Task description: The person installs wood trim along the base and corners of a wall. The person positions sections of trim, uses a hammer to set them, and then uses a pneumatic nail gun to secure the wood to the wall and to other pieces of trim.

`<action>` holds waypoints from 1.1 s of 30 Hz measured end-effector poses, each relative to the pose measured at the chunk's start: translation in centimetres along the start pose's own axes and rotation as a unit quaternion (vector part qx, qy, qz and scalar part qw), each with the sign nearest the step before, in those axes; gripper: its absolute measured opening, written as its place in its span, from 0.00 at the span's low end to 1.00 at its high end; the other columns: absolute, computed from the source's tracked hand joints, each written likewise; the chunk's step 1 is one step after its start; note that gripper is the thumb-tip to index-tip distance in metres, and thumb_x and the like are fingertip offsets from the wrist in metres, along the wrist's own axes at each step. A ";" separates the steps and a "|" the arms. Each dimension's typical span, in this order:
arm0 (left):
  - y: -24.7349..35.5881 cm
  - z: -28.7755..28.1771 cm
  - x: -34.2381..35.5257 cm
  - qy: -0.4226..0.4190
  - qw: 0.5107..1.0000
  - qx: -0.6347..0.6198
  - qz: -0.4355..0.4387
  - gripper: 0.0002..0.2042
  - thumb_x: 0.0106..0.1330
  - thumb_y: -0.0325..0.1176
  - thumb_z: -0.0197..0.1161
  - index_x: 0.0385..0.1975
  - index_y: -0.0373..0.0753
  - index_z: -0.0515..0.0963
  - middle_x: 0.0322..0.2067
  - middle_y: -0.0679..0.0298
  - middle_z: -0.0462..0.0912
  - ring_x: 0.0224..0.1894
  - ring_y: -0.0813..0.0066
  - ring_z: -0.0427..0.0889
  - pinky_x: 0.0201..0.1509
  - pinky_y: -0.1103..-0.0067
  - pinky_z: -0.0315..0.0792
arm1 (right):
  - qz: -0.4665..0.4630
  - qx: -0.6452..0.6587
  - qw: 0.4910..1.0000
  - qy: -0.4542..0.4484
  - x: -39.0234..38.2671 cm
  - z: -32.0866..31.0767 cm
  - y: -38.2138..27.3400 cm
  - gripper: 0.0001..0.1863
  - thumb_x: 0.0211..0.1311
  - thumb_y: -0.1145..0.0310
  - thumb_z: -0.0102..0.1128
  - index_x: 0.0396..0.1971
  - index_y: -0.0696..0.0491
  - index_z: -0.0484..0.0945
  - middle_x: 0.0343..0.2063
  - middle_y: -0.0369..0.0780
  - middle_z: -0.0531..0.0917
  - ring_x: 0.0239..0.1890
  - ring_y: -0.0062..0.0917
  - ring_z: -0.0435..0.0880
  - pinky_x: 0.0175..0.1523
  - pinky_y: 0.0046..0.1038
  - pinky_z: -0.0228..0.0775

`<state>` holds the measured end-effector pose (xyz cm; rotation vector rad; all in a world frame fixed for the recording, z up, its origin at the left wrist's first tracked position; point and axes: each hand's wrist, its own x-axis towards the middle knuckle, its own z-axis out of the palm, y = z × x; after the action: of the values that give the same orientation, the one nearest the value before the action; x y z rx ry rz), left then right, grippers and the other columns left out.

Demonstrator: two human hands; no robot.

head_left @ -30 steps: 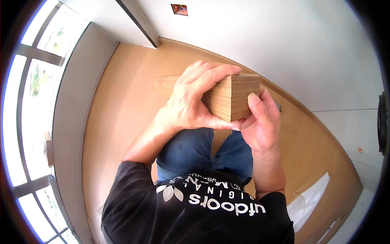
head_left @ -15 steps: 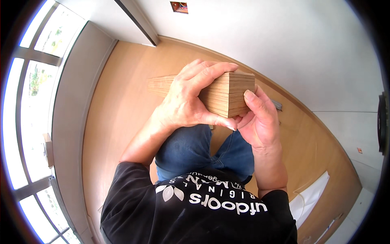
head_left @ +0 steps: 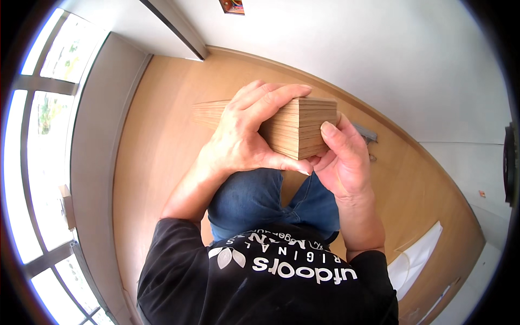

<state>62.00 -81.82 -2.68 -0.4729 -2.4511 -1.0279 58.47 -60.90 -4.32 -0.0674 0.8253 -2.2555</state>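
Wood floor [head_left: 162,141] below, window [head_left: 43,108] at left, white wall [head_left: 379,65] at right. Left hand [head_left: 244,141] is clamped over the top of the plank stack [head_left: 300,127], thumb under its near corner. Right hand [head_left: 338,160] grips the end face, thumb pressed on the edges. Stack is held above my knees [head_left: 260,200]. Best to keep both thumbs tight so the planks stay flush and level.

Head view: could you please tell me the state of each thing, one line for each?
Stack of wooden boards: held up above the floor, gripped from both sides.
Left hand: closed over the stack's top and side.
Right hand: gripping the stack's end.
White sheet: lying flat on the floor.
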 end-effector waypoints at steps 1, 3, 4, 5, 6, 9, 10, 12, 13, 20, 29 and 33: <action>0.0 0.0 0.1 -0.004 1.000 -0.002 0.002 0.53 0.30 0.64 0.85 0.58 0.35 0.78 0.46 0.56 0.86 0.44 0.57 0.84 0.50 0.67 0.79 | -0.007 -0.015 1.000 0.002 0.0 -0.1 -0.1 0.19 0.75 0.64 0.60 0.56 0.60 0.68 0.51 0.47 0.81 0.49 0.32 0.87 0.48 0.35 0.88; 0.0 0.4 0.3 0.010 1.000 0.004 0.003 0.48 0.35 0.60 0.86 0.56 0.35 0.79 0.47 0.55 0.86 0.44 0.57 0.85 0.50 0.67 0.80 | -0.002 -0.015 1.000 -0.006 0.2 -0.5 -0.3 0.20 0.74 0.64 0.61 0.56 0.60 0.68 0.51 0.47 0.81 0.48 0.31 0.87 0.48 0.34 0.87; 0.0 0.6 0.4 0.005 1.000 -0.005 0.006 0.48 0.35 0.60 0.86 0.56 0.35 0.79 0.47 0.55 0.86 0.44 0.57 0.85 0.50 0.67 0.80 | 0.006 -0.016 1.000 -0.016 0.3 -0.7 -0.5 0.21 0.73 0.64 0.62 0.56 0.60 0.68 0.50 0.46 0.81 0.48 0.30 0.87 0.47 0.33 0.86; -0.1 0.8 0.4 0.014 1.000 0.008 0.006 0.46 0.37 0.58 0.86 0.55 0.35 0.79 0.47 0.55 0.86 0.45 0.57 0.85 0.50 0.67 0.80 | 0.006 -0.013 1.000 -0.007 0.5 -0.6 -0.5 0.20 0.73 0.65 0.63 0.55 0.59 0.68 0.51 0.45 0.81 0.49 0.28 0.86 0.50 0.32 0.85; -0.1 0.8 0.2 0.021 1.000 0.022 0.003 0.44 0.38 0.56 0.86 0.55 0.34 0.79 0.47 0.54 0.86 0.46 0.57 0.86 0.51 0.67 0.80 | 0.002 -0.017 0.999 0.029 0.5 -0.5 0.0 0.20 0.73 0.64 0.64 0.55 0.59 0.69 0.51 0.45 0.80 0.50 0.27 0.85 0.52 0.31 0.84; 0.0 0.2 0.2 0.004 0.999 0.036 -0.014 0.42 0.41 0.56 0.84 0.53 0.32 0.79 0.46 0.52 0.87 0.47 0.56 0.86 0.53 0.66 0.79 | 0.006 -0.046 0.998 0.042 1.4 -2.0 0.3 0.19 0.74 0.60 0.62 0.54 0.58 0.71 0.49 0.42 0.81 0.51 0.25 0.84 0.54 0.32 0.82; 0.2 0.3 0.3 -0.004 0.999 0.049 -0.021 0.42 0.42 0.56 0.84 0.52 0.31 0.80 0.45 0.52 0.87 0.47 0.56 0.86 0.53 0.66 0.79 | 0.010 -0.101 0.994 0.032 2.2 -4.3 0.6 0.20 0.75 0.57 0.61 0.53 0.57 0.72 0.47 0.41 0.82 0.51 0.25 0.84 0.55 0.33 0.80; 0.0 0.4 0.3 0.027 0.998 0.058 -0.015 0.38 0.39 0.51 0.86 0.50 0.35 0.82 0.42 0.55 0.86 0.43 0.60 0.85 0.48 0.69 0.80 | -0.049 -0.268 0.960 0.071 4.5 -10.2 1.7 0.21 0.76 0.53 0.58 0.54 0.56 0.74 0.45 0.40 0.84 0.50 0.27 0.84 0.56 0.34 0.78; 0.0 0.2 0.3 0.037 0.997 0.068 -0.015 0.38 0.39 0.52 0.85 0.49 0.35 0.82 0.41 0.55 0.86 0.42 0.60 0.85 0.47 0.69 0.81 | -0.113 -0.379 0.910 0.122 5.6 -14.5 2.2 0.22 0.77 0.52 0.57 0.56 0.56 0.74 0.44 0.42 0.85 0.50 0.29 0.85 0.56 0.35 0.77; 2.2 -6.4 -4.3 0.027 0.979 0.193 -0.067 0.38 0.40 0.54 0.84 0.48 0.32 0.83 0.39 0.54 0.87 0.36 0.60 0.86 0.43 0.71 0.80 | 0.126 -0.883 0.443 0.086 -1.1 -43.0 5.0 0.40 0.63 0.74 0.61 0.75 0.56 0.56 0.64 0.56 0.75 0.66 0.50 0.74 0.70 0.47 0.66; 6.7 -10.1 -7.9 -0.073 0.948 0.266 -0.157 0.37 0.37 0.48 0.85 0.52 0.41 0.84 0.44 0.62 0.79 0.43 0.61 0.82 0.49 0.66 0.77 | 0.202 -0.944 0.262 -0.001 1.7 -40.8 3.4 0.44 0.68 0.61 0.62 0.78 0.48 0.49 0.48 0.54 0.84 0.51 0.46 0.85 0.57 0.46 0.77; 7.5 -10.4 -9.2 -0.061 0.950 0.262 -0.158 0.39 0.34 0.48 0.86 0.52 0.41 0.83 0.44 0.61 0.80 0.44 0.60 0.83 0.50 0.66 0.77 | 0.153 -0.894 0.407 0.104 1.1 -31.9 -2.4 0.32 0.68 0.58 0.61 0.67 0.53 0.63 0.42 0.50 0.85 0.38 0.45 0.88 0.44 0.45 0.81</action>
<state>75.98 -85.77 3.44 0.0365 -2.8290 -0.4206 47.36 -43.02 -28.46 -0.5328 2.6354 -0.0476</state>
